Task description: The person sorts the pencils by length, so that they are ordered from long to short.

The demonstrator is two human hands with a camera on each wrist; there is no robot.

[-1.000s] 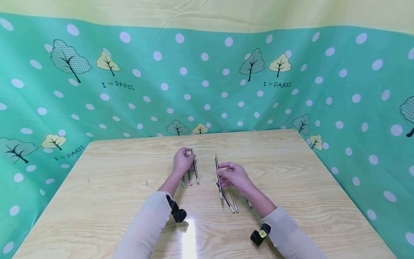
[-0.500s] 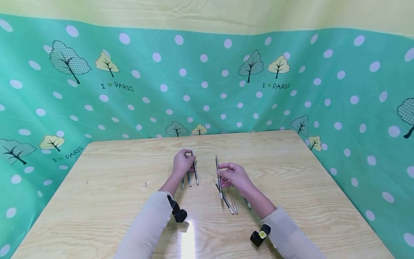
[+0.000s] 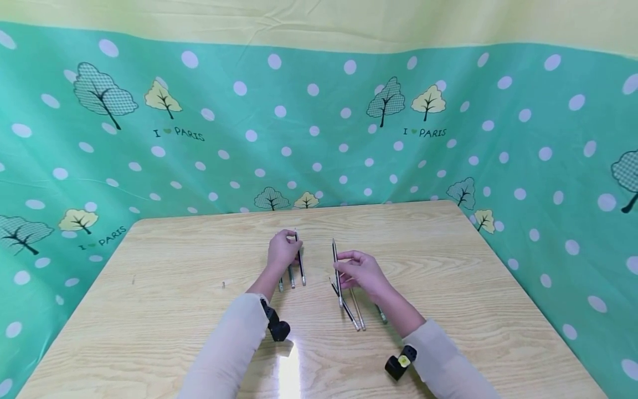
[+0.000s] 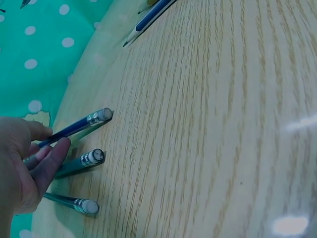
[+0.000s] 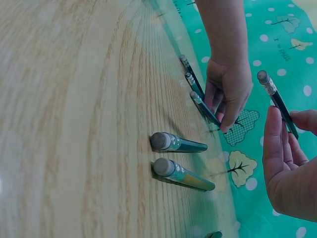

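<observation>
The left arm (image 3: 226,346) and right arm (image 3: 451,363), in pale off-white cloth sleeves (image 3: 239,318), reach forward and slant inward, bare past the cuffs. The left hand (image 3: 283,252) reaches farther out, its fingers (image 4: 55,161) drawn together in a pinch. The right hand (image 3: 363,271), nearer the body, also pinches. The two hands stay clear of each other.

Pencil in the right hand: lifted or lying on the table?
Lifted: in the right wrist view the right hand pinches the pencil, its eraser end clear of the table.
</observation>
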